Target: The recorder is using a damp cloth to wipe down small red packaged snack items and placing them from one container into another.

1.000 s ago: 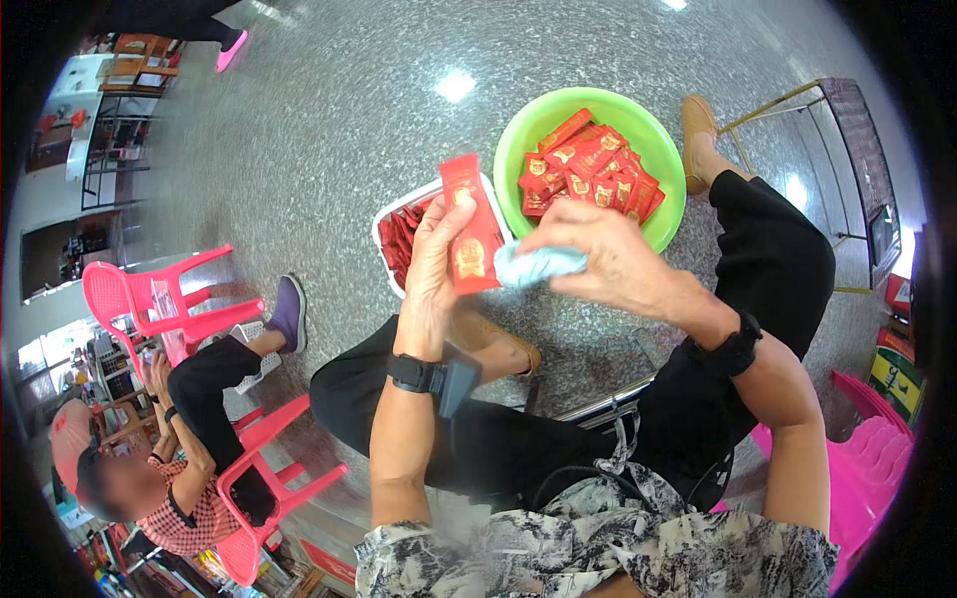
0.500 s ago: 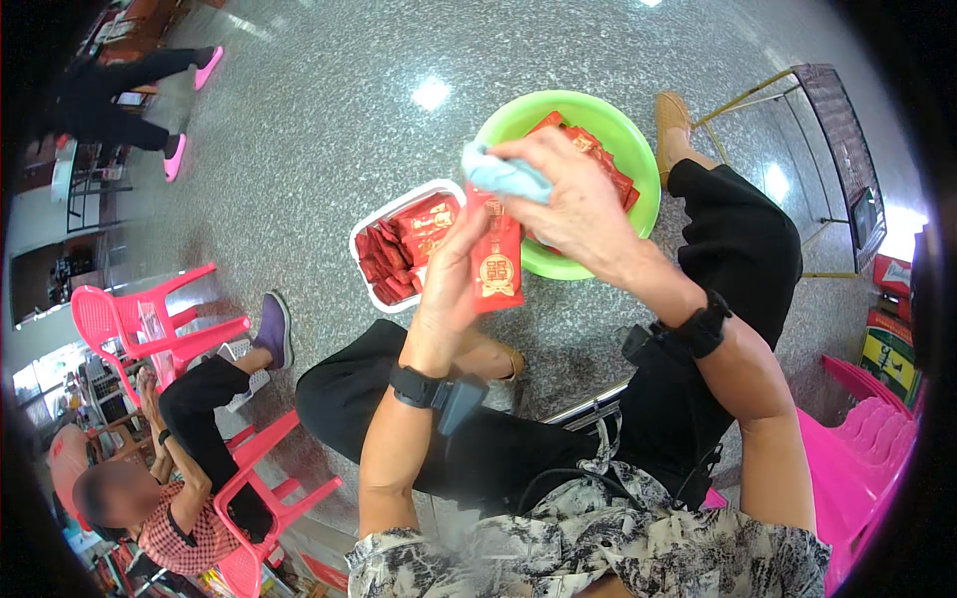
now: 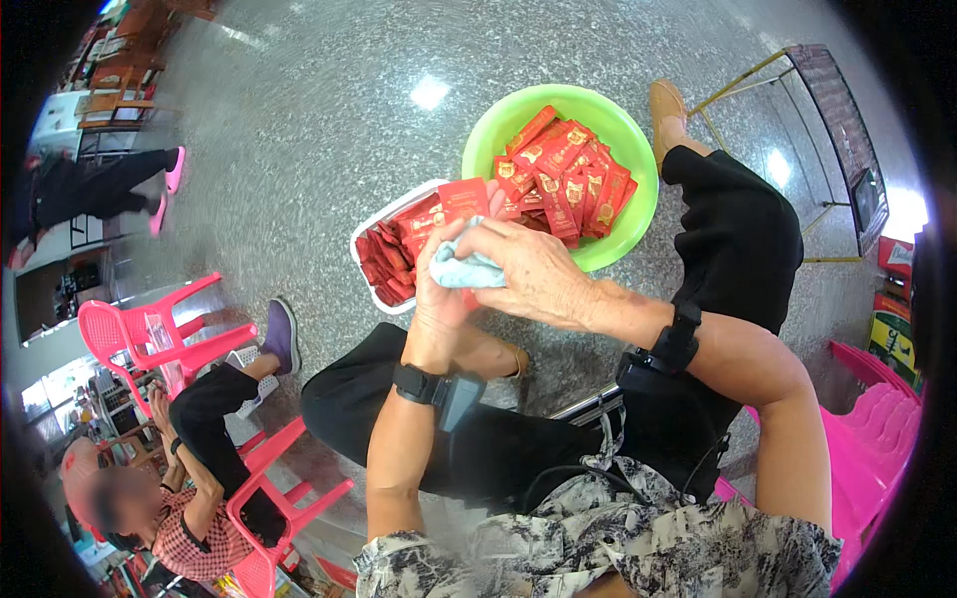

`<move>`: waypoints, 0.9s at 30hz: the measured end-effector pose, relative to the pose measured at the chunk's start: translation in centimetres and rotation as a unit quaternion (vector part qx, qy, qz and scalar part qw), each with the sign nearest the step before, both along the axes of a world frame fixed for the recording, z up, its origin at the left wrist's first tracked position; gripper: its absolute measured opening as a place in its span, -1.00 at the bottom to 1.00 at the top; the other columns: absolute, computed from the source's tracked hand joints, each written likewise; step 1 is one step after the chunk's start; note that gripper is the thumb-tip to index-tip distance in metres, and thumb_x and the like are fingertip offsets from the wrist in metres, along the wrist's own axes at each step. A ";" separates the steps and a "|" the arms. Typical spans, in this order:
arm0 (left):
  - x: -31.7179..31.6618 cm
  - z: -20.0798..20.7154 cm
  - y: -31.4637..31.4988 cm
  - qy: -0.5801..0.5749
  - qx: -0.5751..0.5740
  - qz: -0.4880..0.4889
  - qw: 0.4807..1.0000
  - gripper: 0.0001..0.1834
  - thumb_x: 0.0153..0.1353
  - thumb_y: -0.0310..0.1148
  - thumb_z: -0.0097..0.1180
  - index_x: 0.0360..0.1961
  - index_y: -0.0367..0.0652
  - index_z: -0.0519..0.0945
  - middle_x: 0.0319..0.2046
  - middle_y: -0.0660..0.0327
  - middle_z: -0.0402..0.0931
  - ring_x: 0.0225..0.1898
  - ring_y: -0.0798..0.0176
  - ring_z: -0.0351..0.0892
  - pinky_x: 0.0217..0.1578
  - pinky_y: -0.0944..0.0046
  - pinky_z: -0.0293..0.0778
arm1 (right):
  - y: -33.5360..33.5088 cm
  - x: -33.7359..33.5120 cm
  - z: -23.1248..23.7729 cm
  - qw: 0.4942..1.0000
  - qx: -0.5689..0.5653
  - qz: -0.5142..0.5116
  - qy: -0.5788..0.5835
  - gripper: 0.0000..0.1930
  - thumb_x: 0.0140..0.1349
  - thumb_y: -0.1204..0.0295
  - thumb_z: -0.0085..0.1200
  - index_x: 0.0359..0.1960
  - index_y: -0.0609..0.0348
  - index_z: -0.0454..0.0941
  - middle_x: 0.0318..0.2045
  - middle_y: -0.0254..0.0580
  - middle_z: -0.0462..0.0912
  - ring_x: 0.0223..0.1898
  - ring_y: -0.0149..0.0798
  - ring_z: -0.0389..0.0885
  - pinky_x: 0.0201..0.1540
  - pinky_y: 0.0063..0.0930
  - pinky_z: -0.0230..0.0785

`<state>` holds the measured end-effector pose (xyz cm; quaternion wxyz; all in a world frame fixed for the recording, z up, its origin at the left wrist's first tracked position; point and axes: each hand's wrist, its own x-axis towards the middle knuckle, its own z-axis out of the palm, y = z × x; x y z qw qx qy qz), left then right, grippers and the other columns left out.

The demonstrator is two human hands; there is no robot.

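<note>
My left hand grips a flat red packet, its plain face and upper end sticking out past the fingers. Pressed against that packet is a crumpled pale blue cloth, bunched in my right hand, which covers the packet's lower part. Just beyond my hands, a lime-green basin holds a loose heap of red packets with gold print. Left of it stands a white rectangular tub, packed with more red packets; my left hand partly hides its right side.
A person in a checked shirt sits at lower left by pink plastic chairs. Another person in pink shoes is at upper left. A metal-legged stand is at right, above pink stacked stools. The floor is speckled grey.
My right hand and the cloth have moved down and left over the packet. The held packet has shifted up and left, now showing a plain face. The person in pink shoes has moved.
</note>
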<state>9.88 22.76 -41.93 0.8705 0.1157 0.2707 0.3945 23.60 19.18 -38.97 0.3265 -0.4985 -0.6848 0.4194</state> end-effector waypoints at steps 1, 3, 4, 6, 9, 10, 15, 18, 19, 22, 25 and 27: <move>-0.3 -0.3 0.2 -0.031 -0.055 0.006 0.998 -0.42 0.22 -0.32 -0.18 0.24 -0.37 0.12 0.24 0.01 0.15 0.29 0.13 0.10 0.29 0.17 0.02 | -0.1 0.1 0.1 1.000 -0.002 -0.005 0.001 -0.65 -0.09 0.47 0.15 -0.19 0.08 0.44 -0.30 -0.09 0.45 -0.24 0.00 0.51 -0.22 -0.22 0.39; -0.2 -0.7 0.4 -0.027 -0.053 0.023 0.998 -0.43 0.25 -0.33 -0.21 0.24 -0.38 0.11 0.25 0.00 0.13 0.29 0.12 0.10 0.28 0.18 0.06 | -0.4 0.5 0.1 0.999 0.001 0.039 0.011 -0.68 -0.12 0.47 0.15 -0.24 0.10 0.43 -0.32 -0.12 0.45 -0.25 -0.01 0.51 -0.24 -0.22 0.38; -0.1 -1.0 0.6 -0.024 -0.047 0.047 0.998 -0.45 0.27 -0.34 -0.24 0.24 -0.40 0.10 0.26 -0.02 0.10 0.29 0.10 0.09 0.27 0.20 0.10 | -0.6 0.7 -0.1 0.999 -0.002 0.030 0.011 -0.68 -0.12 0.47 0.15 -0.24 0.10 0.43 -0.32 -0.12 0.45 -0.25 -0.01 0.51 -0.24 -0.22 0.38; -0.6 -2.5 1.2 -0.036 -0.070 0.046 0.996 -0.52 0.24 -0.38 -0.22 0.16 -0.43 0.22 0.15 -0.04 0.28 0.20 0.08 0.26 0.23 0.13 0.19 | -0.7 0.8 -1.0 0.999 0.016 0.042 0.009 -0.72 -0.16 0.46 0.13 -0.32 0.04 0.46 -0.37 -0.21 0.47 -0.27 -0.07 0.52 -0.27 -0.19 0.36; -1.8 -6.2 2.4 0.031 -0.064 0.097 0.993 -0.70 0.22 -0.35 -0.18 -0.13 -0.35 0.42 -0.19 0.04 0.51 -0.09 0.11 0.48 0.15 -0.06 0.27 | -1.6 1.3 -2.2 0.994 0.030 0.061 -0.085 -0.76 -0.16 0.45 0.13 -0.36 0.06 0.54 -0.39 -0.22 0.54 -0.31 -0.07 0.57 -0.29 -0.19 0.40; -2.4 -7.1 2.8 0.019 -0.056 0.087 0.994 -0.70 0.21 -0.32 -0.15 -0.13 -0.28 0.43 -0.18 0.07 0.51 -0.10 0.14 0.48 0.14 -0.05 0.27 | -2.1 1.5 -2.8 0.994 0.030 0.056 -0.085 -0.76 -0.16 0.45 0.13 -0.36 0.06 0.54 -0.39 -0.22 0.54 -0.31 -0.07 0.57 -0.29 -0.19 0.40; 1.7 -7.6 3.8 0.197 -0.073 0.085 0.974 -0.74 0.25 -0.31 -0.14 -0.07 -0.13 0.40 -0.05 0.22 0.45 0.00 0.14 0.44 0.01 -0.02 0.36 | -4.3 3.5 -4.6 0.835 -0.103 0.346 -0.416 -0.82 -0.06 0.38 0.12 -0.39 0.08 0.67 -0.37 -0.24 0.66 -0.27 -0.23 0.64 -0.28 -0.31 0.46; 2.8 -10.6 3.3 0.253 -0.036 0.063 0.965 -0.70 0.24 -0.41 -0.12 0.01 -0.13 0.36 -0.05 0.21 0.46 0.00 0.19 0.44 0.01 0.10 0.39 | -4.6 4.0 -4.4 0.828 -0.113 0.324 -0.443 -0.81 -0.02 0.37 0.12 -0.35 0.05 0.67 -0.34 -0.29 0.66 -0.25 -0.27 0.63 -0.28 -0.35 0.45; 2.6 -11.8 3.6 0.280 -0.043 0.045 0.958 -0.69 0.23 -0.44 -0.08 0.01 -0.15 0.36 -0.05 0.20 0.46 0.00 0.22 0.44 0.03 0.15 0.37 | -4.3 4.2 -4.1 0.831 -0.094 0.334 -0.435 -0.82 -0.03 0.39 0.12 -0.36 0.05 0.67 -0.36 -0.30 0.66 -0.26 -0.24 0.64 -0.30 -0.34 0.46; 5.2 -12.0 3.7 0.271 0.027 -0.042 0.961 -0.67 0.24 -0.43 -0.08 0.04 -0.13 0.33 -0.01 0.20 0.42 0.03 0.19 0.42 0.07 0.03 0.32 | -4.0 4.6 -4.7 0.849 -0.094 0.287 -0.434 -0.82 -0.04 0.39 0.13 -0.36 0.05 0.67 -0.37 -0.30 0.66 -0.27 -0.23 0.64 -0.31 -0.36 0.46; 7.7 -11.7 3.9 0.295 0.039 -0.062 0.953 -0.62 0.22 -0.37 -0.01 0.07 -0.14 0.32 -0.01 0.23 0.42 0.02 0.26 0.40 0.04 0.15 0.32 | -3.5 5.4 -3.5 0.863 -0.106 0.267 -0.415 -0.83 -0.10 0.44 0.15 -0.40 0.09 0.66 -0.39 -0.21 0.66 -0.25 -0.16 0.62 -0.24 -0.34 0.45; 9.0 -11.5 4.2 0.341 0.059 -0.090 0.934 -0.58 0.21 -0.34 0.02 0.09 -0.14 0.31 -0.01 0.24 0.41 0.00 0.30 0.39 0.01 0.22 0.32 | -3.4 5.8 -3.7 0.868 -0.141 0.240 -0.410 -0.83 -0.13 0.50 0.14 -0.43 0.11 0.66 -0.38 -0.11 0.64 -0.18 -0.07 0.58 -0.14 -0.30 0.44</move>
